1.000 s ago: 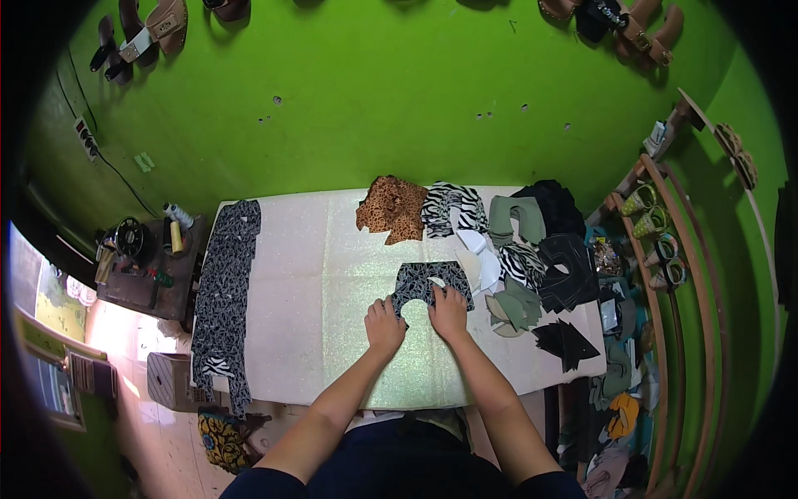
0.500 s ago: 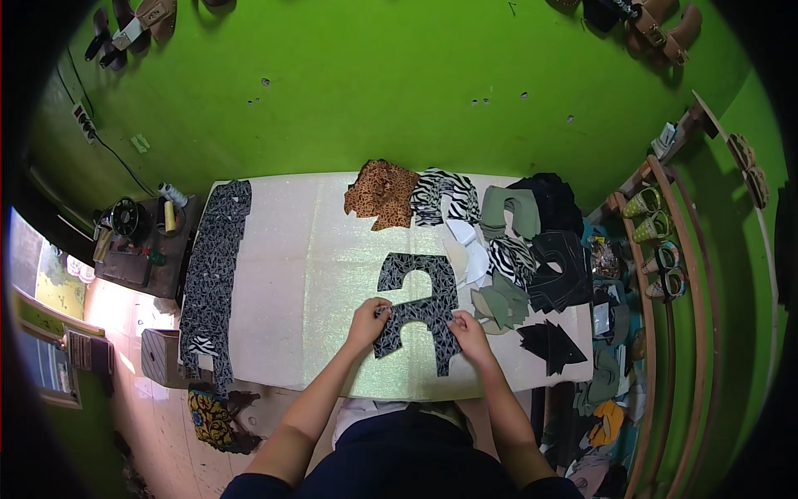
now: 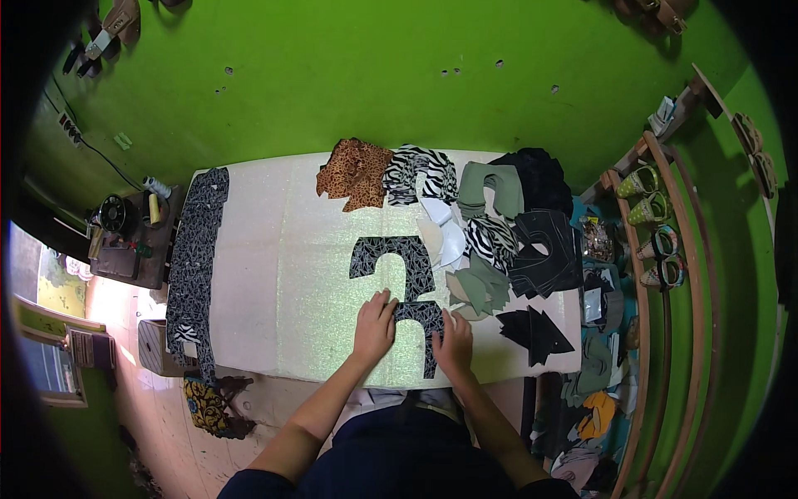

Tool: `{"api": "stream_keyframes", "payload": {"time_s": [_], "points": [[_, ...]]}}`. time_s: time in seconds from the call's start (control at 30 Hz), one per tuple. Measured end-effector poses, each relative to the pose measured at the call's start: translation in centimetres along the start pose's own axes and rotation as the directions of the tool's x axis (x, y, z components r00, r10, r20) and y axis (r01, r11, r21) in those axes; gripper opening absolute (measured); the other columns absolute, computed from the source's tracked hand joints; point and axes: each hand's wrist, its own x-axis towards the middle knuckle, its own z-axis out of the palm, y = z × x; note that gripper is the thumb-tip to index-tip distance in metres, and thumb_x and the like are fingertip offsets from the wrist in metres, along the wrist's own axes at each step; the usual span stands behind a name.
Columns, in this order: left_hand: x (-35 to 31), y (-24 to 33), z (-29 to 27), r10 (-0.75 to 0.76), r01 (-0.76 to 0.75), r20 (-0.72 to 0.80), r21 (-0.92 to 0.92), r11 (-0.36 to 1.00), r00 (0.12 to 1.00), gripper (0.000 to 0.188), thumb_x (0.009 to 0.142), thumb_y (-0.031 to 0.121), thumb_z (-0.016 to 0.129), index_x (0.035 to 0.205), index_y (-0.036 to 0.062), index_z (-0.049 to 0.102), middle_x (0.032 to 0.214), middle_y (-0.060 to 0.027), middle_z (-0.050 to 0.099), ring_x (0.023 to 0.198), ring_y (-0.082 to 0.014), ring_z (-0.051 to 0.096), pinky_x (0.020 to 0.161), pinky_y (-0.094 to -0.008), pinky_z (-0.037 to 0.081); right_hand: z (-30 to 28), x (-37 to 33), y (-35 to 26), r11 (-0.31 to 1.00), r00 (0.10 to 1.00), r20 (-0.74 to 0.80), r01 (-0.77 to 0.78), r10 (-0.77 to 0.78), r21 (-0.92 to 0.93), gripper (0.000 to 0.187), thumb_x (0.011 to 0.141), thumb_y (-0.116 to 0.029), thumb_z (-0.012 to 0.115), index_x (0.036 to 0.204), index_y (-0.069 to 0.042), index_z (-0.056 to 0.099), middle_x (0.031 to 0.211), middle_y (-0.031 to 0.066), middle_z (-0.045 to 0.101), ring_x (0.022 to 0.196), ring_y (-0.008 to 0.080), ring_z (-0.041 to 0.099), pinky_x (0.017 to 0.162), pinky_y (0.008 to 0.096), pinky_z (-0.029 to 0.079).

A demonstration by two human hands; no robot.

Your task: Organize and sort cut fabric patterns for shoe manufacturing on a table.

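The near black-and-grey patterned piece, lying towards the front edge of the bench just below a matching curved piece, is best kept flat with light, even pressure, so that its narrow leg is not creased or pulled askew. By the left hand, laid fairly flat with fingers extended, the piece's left part is covered; at its right edge the right hand's fingers are loosely bent, though whether cloth is pinched in that grip cannot be told.
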Motion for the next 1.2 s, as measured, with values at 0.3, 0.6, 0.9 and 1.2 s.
{"api": "stream_keyframes", "payload": {"time_s": [0.3, 0.6, 0.9, 1.2], "points": [[-2.4, 1.0, 2.7, 0.014, -0.048, 0.137, 0.244, 0.969, 0.99, 0.047, 0.087, 0.03, 0.046, 0.128, 0.0094, 0.043, 0.139, -0.0122, 0.033, 0.128, -0.0278, 0.03, 0.105, -0.0469, 0.021, 1.0, -0.5, 0.3, 0.896, 0.915, 0.047, 0.402, -0.401, -0.186, 0.041, 0.082, -0.022, 0.054, 0.12, -0.008, 0.05, 0.125, 0.0142, 0.046, 0.117, 0.029, 0.042, 0.097, 0.0463, 0.031], [8.2, 7.5, 4.1, 0.232, -0.246, 0.125, 0.108, 0.963, 0.965, 0.045, 0.087, 0.029, 0.047, 0.127, 0.0089, 0.043, 0.137, -0.0124, 0.035, 0.127, -0.0276, 0.032, 0.105, -0.0451, 0.022, -7.2, 10.8, 5.3, 0.95, 0.85, -0.44, 0.31, -0.29, -0.027, 0.027, 0.083, -0.013, 0.049, 0.108, -0.001, 0.053, 0.109, 0.0178, 0.052, 0.1, 0.0359, 0.049, 0.086, 0.0437, 0.04], [18.0, 11.3, 8.4, 0.365, -0.388, 0.161, 0.148, 0.91, 0.917, 0.047, 0.087, 0.032, 0.047, 0.125, 0.0057, 0.043, 0.133, -0.0118, 0.041, 0.125, -0.0279, 0.036, 0.102, -0.0441, 0.027, -10.2, 19.0, 11.1, 0.982, 0.955, -0.231, 0.19, -0.185, 0.003, 0.036, 0.081, -0.022, 0.058, 0.111, -0.003, 0.053, 0.109, 0.016, 0.053, 0.102, 0.0342, 0.05, 0.087, 0.0395, 0.042], [18.7, 11.6, 10.6, 0.326, -0.353, 0.16, 0.193, 0.915, 0.932, 0.046, 0.088, 0.034, 0.045, 0.123, 0.0053, 0.044, 0.132, -0.0141, 0.04, 0.124, -0.0275, 0.037, 0.102, -0.0439, 0.026, -10.1, 20.2, 12.0, 0.979, 0.974, -0.112, 0.201, -0.197, 0.025, 0.031, 0.08, -0.027, 0.059, 0.101, -0.004, 0.06, 0.093, 0.0133, 0.06, 0.085, 0.0325, 0.059, 0.076, 0.0399, 0.046]]}}
